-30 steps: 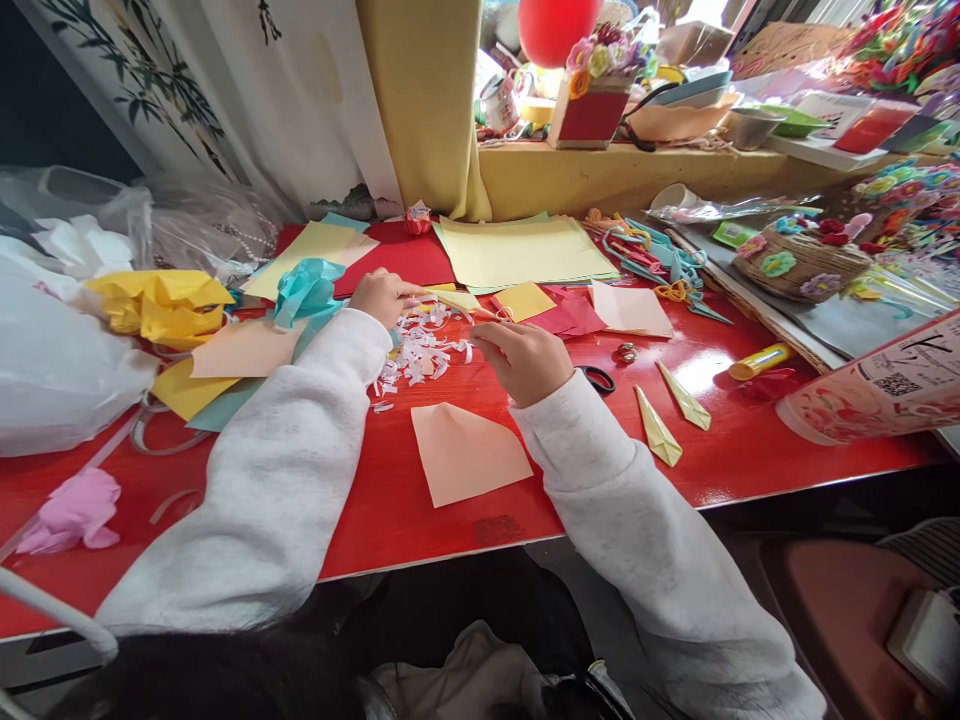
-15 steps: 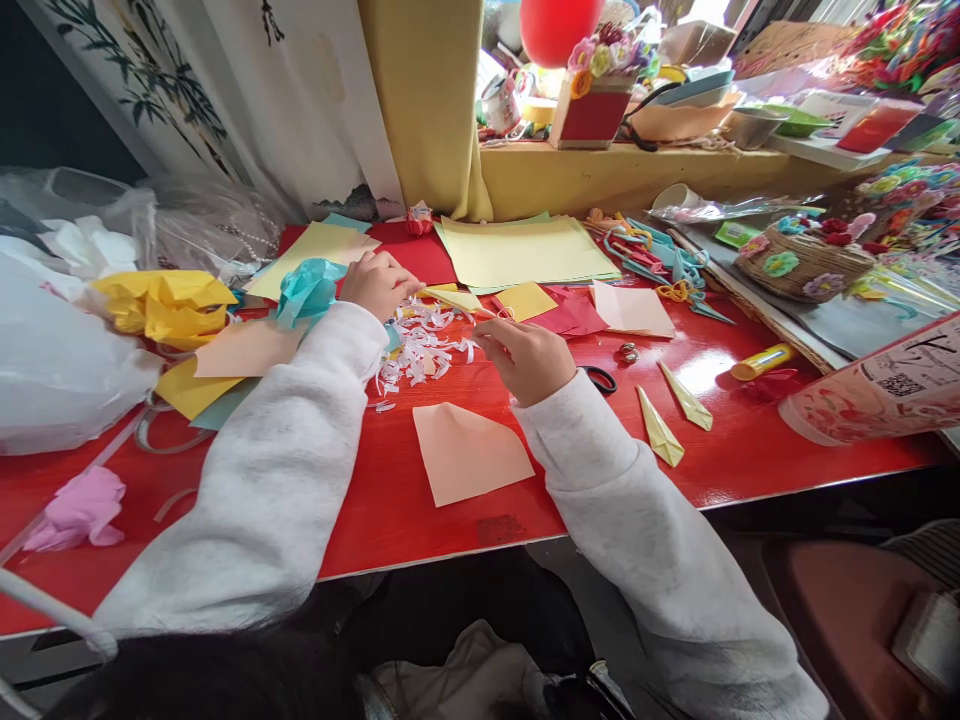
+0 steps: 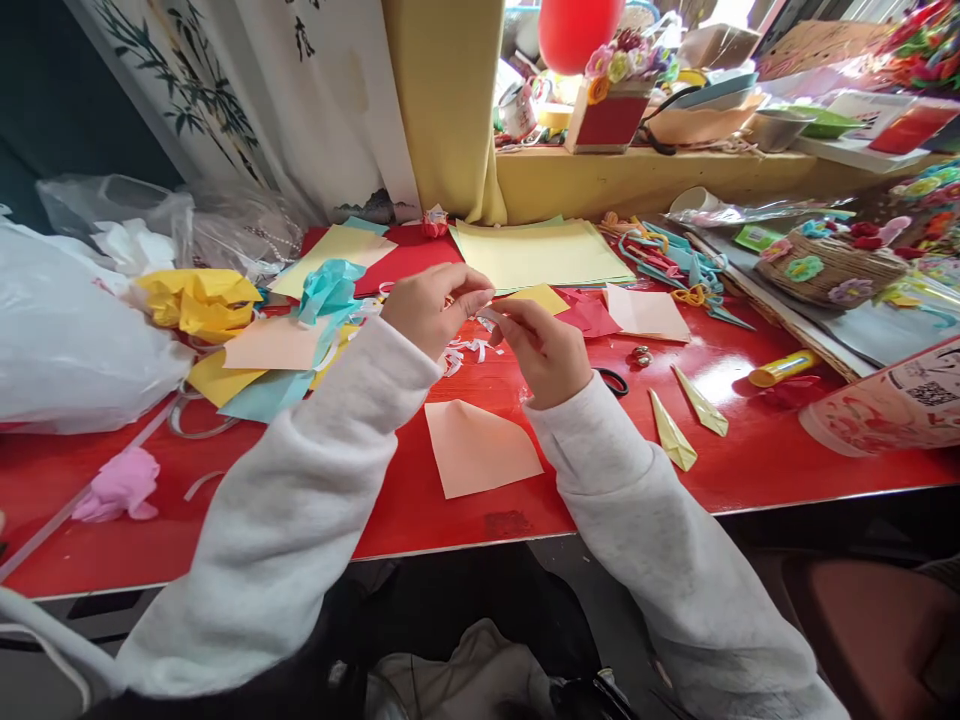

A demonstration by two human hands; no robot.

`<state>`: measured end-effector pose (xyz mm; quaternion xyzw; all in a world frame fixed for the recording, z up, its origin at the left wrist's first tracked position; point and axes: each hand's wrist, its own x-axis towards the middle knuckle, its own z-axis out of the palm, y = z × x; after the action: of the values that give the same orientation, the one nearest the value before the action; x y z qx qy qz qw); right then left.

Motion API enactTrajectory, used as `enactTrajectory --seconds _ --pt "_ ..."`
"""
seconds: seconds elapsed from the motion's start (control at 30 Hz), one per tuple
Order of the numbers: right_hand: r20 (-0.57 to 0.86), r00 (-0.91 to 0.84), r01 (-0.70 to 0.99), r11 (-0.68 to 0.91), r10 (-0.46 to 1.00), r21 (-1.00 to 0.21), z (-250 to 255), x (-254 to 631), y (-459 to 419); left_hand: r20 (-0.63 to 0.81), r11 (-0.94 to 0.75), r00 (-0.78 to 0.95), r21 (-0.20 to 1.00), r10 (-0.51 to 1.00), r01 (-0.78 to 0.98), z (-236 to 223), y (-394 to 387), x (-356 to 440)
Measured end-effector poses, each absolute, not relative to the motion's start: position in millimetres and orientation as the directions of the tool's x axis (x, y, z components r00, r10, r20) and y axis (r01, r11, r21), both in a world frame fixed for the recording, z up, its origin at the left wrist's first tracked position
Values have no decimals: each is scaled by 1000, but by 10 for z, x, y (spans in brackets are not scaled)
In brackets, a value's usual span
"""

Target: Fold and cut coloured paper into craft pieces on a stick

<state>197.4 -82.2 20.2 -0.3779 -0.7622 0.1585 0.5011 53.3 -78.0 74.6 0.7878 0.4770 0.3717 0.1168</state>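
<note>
My left hand point(image 3: 435, 308) and my right hand point(image 3: 546, 350) meet over the back middle of the red table, thumbs and fingertips pinched together. Between them is a small white paper strip point(image 3: 487, 318), mostly hidden by the fingers. White paper shreds point(image 3: 469, 352) lie in a loose pile just below and behind my hands. Nearer the front edge, a peach paper square point(image 3: 484, 450) rests flat with a slight crease. A black scissors handle point(image 3: 613, 382) sticks out beside my right wrist. Two folded pale-yellow paper points point(image 3: 673, 432) lie to the right.
Yellow paper sheets point(image 3: 540, 252) are stacked at the back. On the left are crumpled yellow paper point(image 3: 199, 302), crumpled teal paper point(image 3: 330, 290), a white plastic bag point(image 3: 82, 345) and pink crumpled paper point(image 3: 120, 485). A glue stick point(image 3: 784, 368) and a patterned cup point(image 3: 885, 405) stand right.
My left hand has moved right, away from the teal paper, to meet my right hand. Both now pinch at the white strip. The view has shifted slightly left.
</note>
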Motion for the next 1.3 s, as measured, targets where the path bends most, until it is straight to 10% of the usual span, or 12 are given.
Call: enactTrajectory --seconds 1.3 --pt "580 -148 228 598 801 -768 189 2013 -739 549 -561 221 587 806 584 571 -771 429"
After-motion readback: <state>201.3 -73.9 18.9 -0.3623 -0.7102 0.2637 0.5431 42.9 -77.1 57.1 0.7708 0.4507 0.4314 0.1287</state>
